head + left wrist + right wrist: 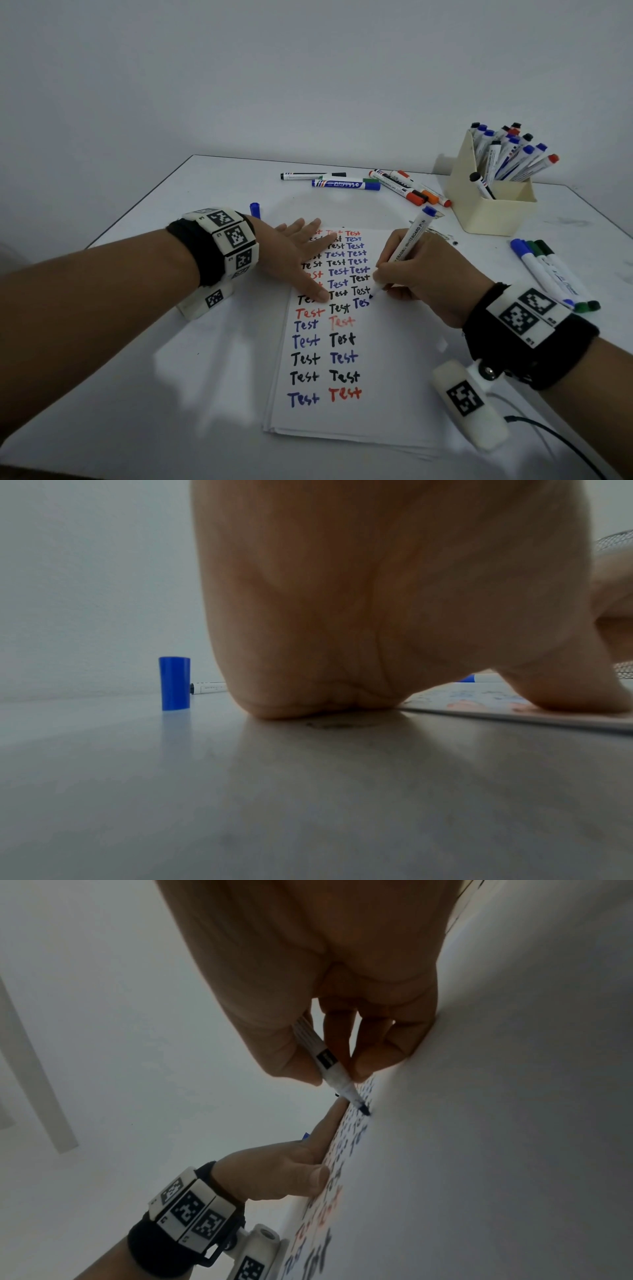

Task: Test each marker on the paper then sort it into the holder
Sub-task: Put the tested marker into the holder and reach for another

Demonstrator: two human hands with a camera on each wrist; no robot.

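A white sheet of paper (376, 394) lies on the table, covered with rows of "Test" in blue, black and red. My right hand (382, 279) pinches an uncapped blue whiteboard marker (409, 245), its tip touching the paper at the end of a half-written blue "Tes". In the right wrist view the marker (334, 1069) sits between thumb and fingers. My left hand (308, 253) lies flat, fingers spread, pressing the paper's upper left part. The blue cap (255, 209) stands upright on the table behind the left wrist. The cream holder (493, 212) at the back right holds several markers.
Several loose markers (346, 184) lie at the back of the white table (137, 394), left of the holder. Another group of blue and green markers (551, 274) lies at the right edge. A cable trails from my right wrist camera. The wall stands close behind.
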